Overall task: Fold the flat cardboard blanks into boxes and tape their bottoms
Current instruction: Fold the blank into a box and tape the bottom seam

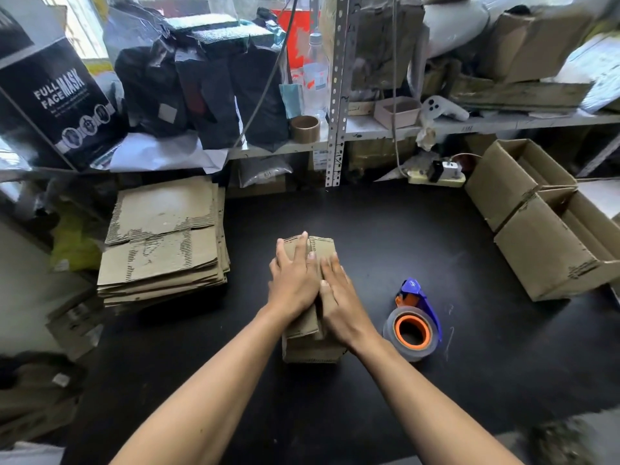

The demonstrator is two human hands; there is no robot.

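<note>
At centre of black tabletop point(419, 236): small cardboard box point(310, 354) standing bottom-up, flaps folded shut. Left hand point(293, 280) and right hand point(339, 297) laid flat side by side on the flaps, fingers straight and close together, pressing down; nothing pinched. Long axis of box running away from the person, toward the shelving; flap seam apparently along the same line, between the two hands.

Progress, judged from layout: folding of this box essentially complete, bottom held closed but no tape visible on it. Tape dispenser point(414, 325), blue handle and orange core, lying just right of the box, untouched. Taping therefore probably next.

Further out: tall stack of flat cardboard blanks point(161, 243) at left, indicating much work remaining. Two assembled open-topped boxes point(536, 223) at right edge of table, touching each other, likely finished output.

Behind: metal shelving point(335, 95) with spare brown tape roll point(304, 128), plastic water bottle point(315, 72), black bagged goods, "Full Face Mask" carton point(60, 95), power strip point(436, 177).
</note>
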